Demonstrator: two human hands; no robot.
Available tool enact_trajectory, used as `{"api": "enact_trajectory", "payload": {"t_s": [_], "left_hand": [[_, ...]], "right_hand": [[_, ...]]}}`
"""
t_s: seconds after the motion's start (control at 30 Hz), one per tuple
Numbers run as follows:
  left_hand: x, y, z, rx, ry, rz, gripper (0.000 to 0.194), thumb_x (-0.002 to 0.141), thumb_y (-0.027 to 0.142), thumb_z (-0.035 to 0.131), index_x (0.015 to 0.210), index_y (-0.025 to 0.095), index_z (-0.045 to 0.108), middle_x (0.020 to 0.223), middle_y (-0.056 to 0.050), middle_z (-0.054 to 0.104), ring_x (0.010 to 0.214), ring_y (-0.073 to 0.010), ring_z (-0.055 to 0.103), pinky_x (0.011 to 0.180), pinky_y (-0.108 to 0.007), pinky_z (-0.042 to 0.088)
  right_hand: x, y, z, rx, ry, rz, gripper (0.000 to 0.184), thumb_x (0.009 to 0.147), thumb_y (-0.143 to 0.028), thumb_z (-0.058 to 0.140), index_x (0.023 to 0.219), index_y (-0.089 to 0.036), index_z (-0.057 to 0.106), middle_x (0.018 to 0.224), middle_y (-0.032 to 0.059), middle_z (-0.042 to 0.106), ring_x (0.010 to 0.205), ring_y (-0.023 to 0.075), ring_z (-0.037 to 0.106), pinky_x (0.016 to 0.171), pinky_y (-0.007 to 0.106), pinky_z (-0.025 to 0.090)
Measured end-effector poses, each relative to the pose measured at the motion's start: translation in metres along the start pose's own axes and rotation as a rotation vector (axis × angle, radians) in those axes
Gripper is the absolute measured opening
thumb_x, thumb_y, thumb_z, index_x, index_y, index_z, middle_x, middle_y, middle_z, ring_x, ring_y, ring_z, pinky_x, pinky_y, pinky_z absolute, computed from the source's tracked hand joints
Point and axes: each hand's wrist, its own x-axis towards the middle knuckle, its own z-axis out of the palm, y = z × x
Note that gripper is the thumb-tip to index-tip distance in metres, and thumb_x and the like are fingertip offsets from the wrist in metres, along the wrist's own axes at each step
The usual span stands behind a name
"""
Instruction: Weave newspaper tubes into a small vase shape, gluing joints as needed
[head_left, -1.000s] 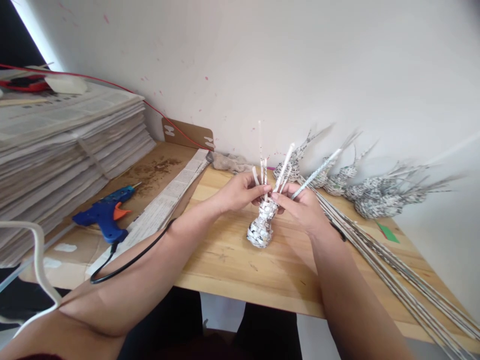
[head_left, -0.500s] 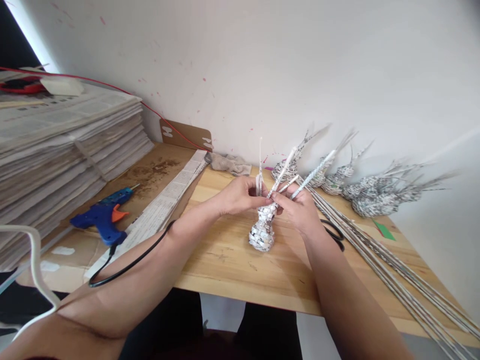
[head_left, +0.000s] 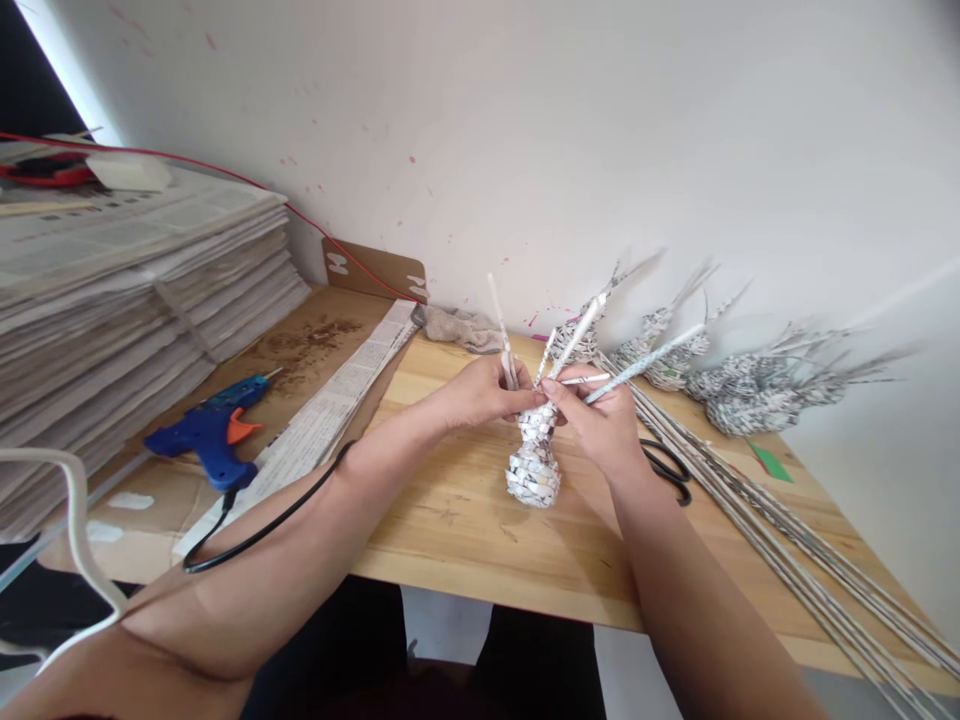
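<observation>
A small woven figure of rolled newspaper (head_left: 534,475), rounded at its base and narrow at the waist, is held over the wooden table. My left hand (head_left: 487,392) is closed around its upper end from the left, thumb pressed near the rim. From the other side my right hand (head_left: 600,415) pinches the same end and the paper tubes there. Several tubes stick out of the top: one leans left, a thick white tube (head_left: 577,335) points up and right, and a bluish tube (head_left: 652,360) slants farther right. Some fingertips are hidden behind the weave.
A blue glue gun (head_left: 206,435) lies on cardboard at left, beside a tall newspaper stack (head_left: 150,285). Long paper tubes (head_left: 750,510) cross the table's right side, with black-handled scissors (head_left: 666,468) near my right wrist. Finished-looking woven pieces (head_left: 757,395) line the wall.
The woven figure has shifted slightly right. Its left tube now tilts outward, the bluish tube leans lower to the right, and a short tube stands up between my hands.
</observation>
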Motion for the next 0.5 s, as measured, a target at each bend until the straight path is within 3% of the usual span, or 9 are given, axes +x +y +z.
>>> {"api": "enact_trajectory", "payload": {"t_s": [0.17, 0.33, 0.5], "left_hand": [[-0.0002, -0.0013, -0.0011, 0.046, -0.02, -0.032, 0.03, 0.071, 0.038, 0.076, 0.074, 0.012, 0.062, 0.061, 0.003, 0.056, 0.054, -0.0081, 0.051, 0.049, -0.019, 0.042], [-0.0037, 0.0026, 0.0022, 0.059, 0.022, 0.042, 0.03, 0.075, 0.036, 0.075, 0.068, 0.012, 0.058, 0.05, 0.007, 0.045, 0.044, -0.0037, 0.039, 0.042, -0.017, 0.028], [-0.0039, 0.0032, 0.0049, -0.085, 0.021, -0.035, 0.03, 0.076, 0.036, 0.077, 0.079, 0.012, 0.059, 0.056, 0.003, 0.058, 0.048, -0.0073, 0.054, 0.047, -0.018, 0.047]], "right_hand": [[-0.0015, 0.0019, -0.0001, -0.052, 0.011, -0.014, 0.019, 0.084, -0.038, 0.072, 0.079, -0.02, 0.07, 0.064, 0.0004, 0.065, 0.056, 0.0138, 0.057, 0.051, 0.027, 0.048], [0.0049, -0.0019, -0.0061, 0.091, -0.038, 0.14, 0.026, 0.08, -0.044, 0.075, 0.076, -0.019, 0.067, 0.06, -0.0014, 0.062, 0.053, 0.0132, 0.058, 0.05, 0.026, 0.05], [0.0065, -0.001, -0.0081, 0.139, -0.089, 0.145, 0.034, 0.08, -0.048, 0.075, 0.069, -0.02, 0.059, 0.056, -0.0031, 0.059, 0.052, 0.0107, 0.057, 0.052, 0.023, 0.05]]}}
